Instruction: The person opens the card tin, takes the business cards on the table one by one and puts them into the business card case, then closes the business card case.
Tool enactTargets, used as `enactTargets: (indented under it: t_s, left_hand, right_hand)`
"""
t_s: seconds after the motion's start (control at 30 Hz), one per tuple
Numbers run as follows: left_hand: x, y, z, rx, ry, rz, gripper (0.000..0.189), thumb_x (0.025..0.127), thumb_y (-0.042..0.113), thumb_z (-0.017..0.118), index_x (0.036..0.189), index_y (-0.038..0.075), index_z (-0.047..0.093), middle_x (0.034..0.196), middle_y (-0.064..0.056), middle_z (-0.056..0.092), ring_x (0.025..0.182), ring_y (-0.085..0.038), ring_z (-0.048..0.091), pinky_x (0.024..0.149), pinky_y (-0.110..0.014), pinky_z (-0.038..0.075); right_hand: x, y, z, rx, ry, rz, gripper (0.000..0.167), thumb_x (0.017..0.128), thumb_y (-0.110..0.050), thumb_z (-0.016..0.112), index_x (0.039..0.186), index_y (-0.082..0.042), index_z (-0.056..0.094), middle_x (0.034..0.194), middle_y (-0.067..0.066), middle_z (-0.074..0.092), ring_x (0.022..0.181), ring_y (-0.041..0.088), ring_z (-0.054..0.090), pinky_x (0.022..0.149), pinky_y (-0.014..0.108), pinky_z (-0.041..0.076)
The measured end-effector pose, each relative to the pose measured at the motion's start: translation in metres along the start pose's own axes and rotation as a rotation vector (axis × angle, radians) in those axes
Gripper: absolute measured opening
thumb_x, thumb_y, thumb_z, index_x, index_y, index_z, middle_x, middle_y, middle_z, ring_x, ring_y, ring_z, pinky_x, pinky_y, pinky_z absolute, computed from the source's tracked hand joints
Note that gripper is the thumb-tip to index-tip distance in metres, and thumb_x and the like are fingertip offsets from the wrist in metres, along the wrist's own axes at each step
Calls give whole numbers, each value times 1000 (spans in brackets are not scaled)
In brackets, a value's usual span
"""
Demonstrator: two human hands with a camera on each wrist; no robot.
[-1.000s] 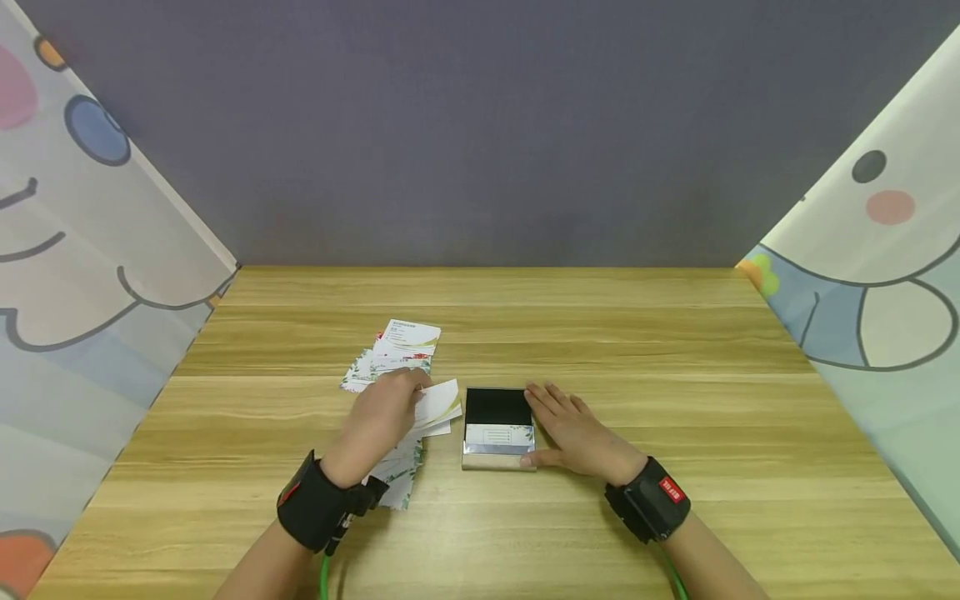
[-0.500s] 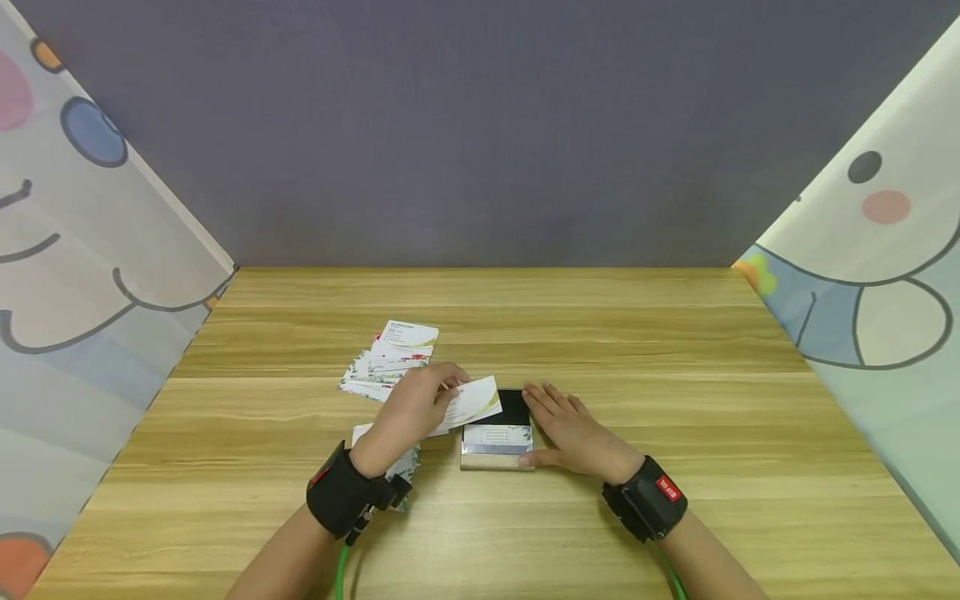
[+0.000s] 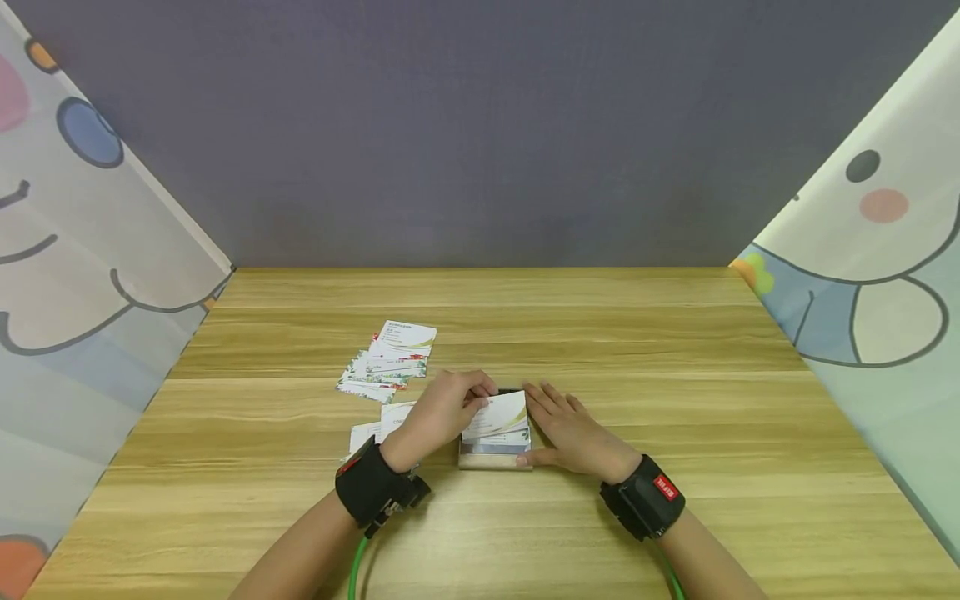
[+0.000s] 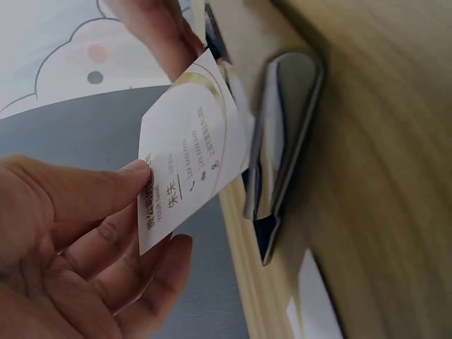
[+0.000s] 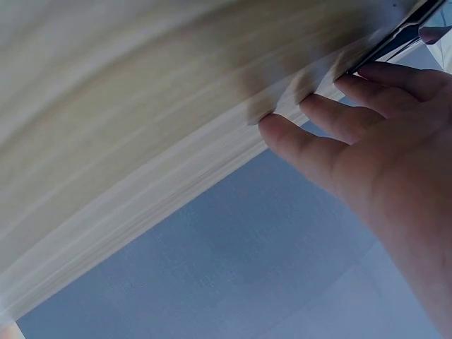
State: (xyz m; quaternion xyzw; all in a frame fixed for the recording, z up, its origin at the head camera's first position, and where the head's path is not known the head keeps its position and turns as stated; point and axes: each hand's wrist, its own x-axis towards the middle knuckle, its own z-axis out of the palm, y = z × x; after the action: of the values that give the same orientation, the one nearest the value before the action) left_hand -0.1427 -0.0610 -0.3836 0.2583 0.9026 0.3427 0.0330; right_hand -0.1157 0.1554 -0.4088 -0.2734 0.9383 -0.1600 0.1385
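Observation:
Between thumb and fingers, my left hand (image 3: 441,410) pinches a white business card (image 4: 185,145) with gold curves and dark print. In the head view that card lies tilted over a card case (image 3: 495,461), a flat box with a metallic front lip and dark inside. A card with a green leaf print peeks out under it in the case's pocket. My right hand (image 3: 573,433) rests beside the case, its fingers outstretched along the right edge and the thumb at the front corner. The right wrist view shows the fingertips (image 5: 272,127) on the wood.
Several loose cards (image 3: 393,354) lie fanned out on the wooden table (image 3: 637,333) at the back left. More cards (image 3: 365,433) are partly covered by my left forearm and wristband. A grey panel (image 3: 480,133) stands behind the table, with printed cloths at both sides.
My left hand has carried the card rightward from beside the loose cards to above the case. That uncovers more of the cards on the left. The right hand stays by the case.

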Motion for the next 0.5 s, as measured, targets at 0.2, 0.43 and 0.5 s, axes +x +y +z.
enactTargets:
  t_s: [0.2, 0.43, 0.5]
  left_hand:
    - [1, -3, 4, 14, -60, 18, 11, 83, 1, 63, 89, 9, 68, 82, -1, 67, 71, -8, 59, 62, -20, 46]
    - [0, -5, 10, 31, -116, 21, 10, 82, 2, 64, 88, 9, 68, 86, -1, 67, 76, -10, 61, 66, -21, 47]
    - [-1, -6, 11, 43, -121, 35, 9, 81, 2, 65, 86, 9, 68, 86, -3, 66, 76, -11, 60, 66, -21, 47]
  right_hand:
    - [0, 1, 0, -6, 0, -4, 91, 80, -55, 56, 143, 2, 23, 152, 16, 16, 139, 37, 13, 106, 59, 19]
    - [0, 0, 0, -4, -3, 0, 90, 81, -54, 56, 143, 2, 23, 152, 16, 16, 139, 37, 12, 106, 58, 19]
    - [0, 0, 0, -3, -2, 0, 90, 80, -54, 56, 143, 2, 23, 151, 16, 17, 139, 37, 12, 106, 59, 19]
